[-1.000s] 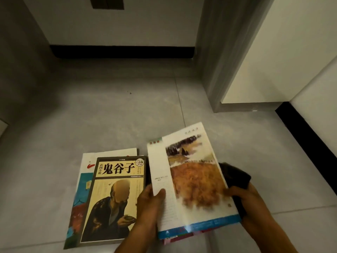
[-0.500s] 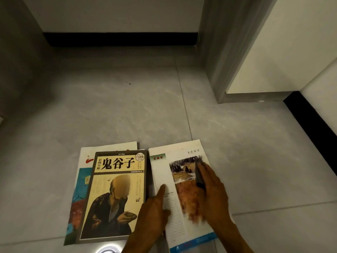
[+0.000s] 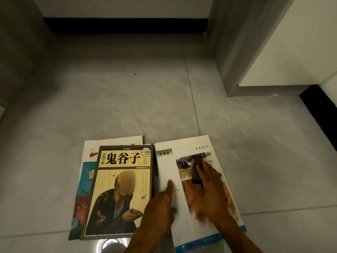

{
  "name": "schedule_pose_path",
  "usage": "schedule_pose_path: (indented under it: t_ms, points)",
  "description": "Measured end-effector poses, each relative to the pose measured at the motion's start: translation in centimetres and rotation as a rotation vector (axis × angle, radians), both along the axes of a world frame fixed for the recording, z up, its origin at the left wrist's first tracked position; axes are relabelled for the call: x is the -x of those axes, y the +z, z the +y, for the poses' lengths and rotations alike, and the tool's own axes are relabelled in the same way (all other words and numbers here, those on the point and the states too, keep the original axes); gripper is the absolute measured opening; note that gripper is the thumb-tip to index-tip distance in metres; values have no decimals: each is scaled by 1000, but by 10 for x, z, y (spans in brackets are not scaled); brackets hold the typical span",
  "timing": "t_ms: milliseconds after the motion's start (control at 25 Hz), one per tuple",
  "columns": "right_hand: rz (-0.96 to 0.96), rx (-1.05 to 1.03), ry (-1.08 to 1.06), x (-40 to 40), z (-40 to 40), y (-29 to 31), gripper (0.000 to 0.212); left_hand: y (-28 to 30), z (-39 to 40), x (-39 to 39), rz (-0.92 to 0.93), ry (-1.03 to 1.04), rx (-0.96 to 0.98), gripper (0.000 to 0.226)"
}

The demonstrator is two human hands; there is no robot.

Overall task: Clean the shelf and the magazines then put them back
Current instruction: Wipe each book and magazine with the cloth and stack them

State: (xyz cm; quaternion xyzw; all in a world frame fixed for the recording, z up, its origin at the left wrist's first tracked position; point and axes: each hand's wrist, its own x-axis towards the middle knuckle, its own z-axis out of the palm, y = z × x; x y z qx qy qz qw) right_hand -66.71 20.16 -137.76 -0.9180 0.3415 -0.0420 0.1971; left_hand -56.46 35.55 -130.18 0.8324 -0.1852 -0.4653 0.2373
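Note:
A white magazine (image 3: 184, 223) with a brown landscape picture lies flat on the grey floor at lower right. My right hand (image 3: 209, 190) presses a dark cloth (image 3: 197, 169) flat onto its cover, fingers straight. My left hand (image 3: 160, 209) rests on the magazine's left edge, thumb stretched across the page. To the left, a yellow book (image 3: 120, 189) with a seated figure on its cover lies on top of another white and blue magazine (image 3: 85, 172).
Grey tiled floor (image 3: 127, 99) stretches ahead to a black skirting board (image 3: 125, 24). A grey door frame (image 3: 242, 52) and white door stand at upper right. A round light reflection (image 3: 109, 244) shows on the floor near the bottom edge.
The magazine, held tilted up a second ago, now lies flat on the floor. My right hand moved from behind its right edge onto the cover with the cloth.

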Motion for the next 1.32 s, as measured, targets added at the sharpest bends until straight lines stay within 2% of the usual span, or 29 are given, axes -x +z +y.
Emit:
schedule_pose_path:
  t_ms: [80, 120, 160, 200, 240, 280, 320, 360, 400, 440, 480, 520, 560, 600, 640, 680, 720, 760, 840, 920, 960, 1040, 1080, 1120, 1160, 1200, 1320]
  points:
    - [12, 53, 149, -12, 39, -2, 76, -9, 2, -1, -142, -48, 67, 94]
    - [-22, 136, 325, -13, 50, -3, 78, -12, 1, -3, -159, -61, 83, 115]
    - [-59, 204, 447, -9, 41, -9, 77, -15, 4, -4, -165, -85, 111, 124]
    - [-45, 234, 507, -5, 22, -9, 73, -13, 4, -5, -131, -138, 100, 116]
    - [-40, 262, 501, 0, 1, -10, 68, -11, 4, -5, -51, -88, 101, 87]
    - [-63, 199, 381, 1, -17, -9, 64, -6, 2, -5, 36, -16, 70, 45]
    - [-83, 119, 209, 0, -26, -10, 63, -4, 1, -5, 77, 61, 57, 32]
    - [-75, 78, 64, -4, -24, -11, 65, -8, 0, -3, 28, 17, 67, 45]
    - [-64, 82, -33, -14, -14, -11, 71, -10, 1, -2, -79, -115, 71, 63]
    - [-37, 76, -53, -25, 2, -13, 78, -17, 2, -2, -159, -202, 82, 88]
    - [-32, 92, 2, -33, 18, -12, 84, -22, 4, -3, -178, -235, 51, 115]
    - [-27, 118, 122, -36, 27, -8, 86, -24, 4, -3, -171, -221, 35, 131]
    - [-43, 119, 261, -35, 20, -3, 85, -26, 4, -4, -150, -192, 19, 134]
    - [-37, 97, 365, -31, 4, 4, 79, -26, 2, -5, -75, -118, 39, 122]
    - [-25, 55, 412, -26, -14, 5, 69, -25, 0, -5, 9, -13, 47, 97]
    - [-34, 11, 379, -23, -30, 5, 61, -23, -2, -6, 68, 77, 55, 70]
    - [-106, -6, 258, -19, -45, 1, 56, -19, -2, -7, 94, 117, 56, 59]
    - [-174, -32, 87, -18, -53, -4, 53, -23, -1, -7, 87, 117, 64, 66]
    - [-201, -70, -183, -27, -43, -10, 62, -28, 2, -6, 62, 56, 102, 96]
    - [-130, -76, -242, -44, -10, -6, 69, -26, 3, -4, 102, 71, 117, 102]
    - [-108, -65, -154, -50, 8, -3, 73, -25, 1, -4, 99, 85, 118, 99]
    - [-102, 14, 229, -46, 30, -2, 76, -21, -2, -5, 74, 76, 104, 93]
    - [-90, 50, 403, -41, 25, -1, 77, -20, -4, -6, 54, 42, 90, 95]
    - [-74, 55, 486, -36, 11, -2, 76, -19, -4, -7, 40, 29, 86, 100]
    - [-55, 18, 463, -33, -5, -5, 74, -19, -2, -8, 55, 30, 93, 103]
    - [-58, -11, 340, -31, -21, -6, 73, -21, 0, -8, 71, 31, 95, 104]
    - [-70, -41, -165, -37, -40, -4, 71, -25, 2, -9, 41, -5, 81, 108]
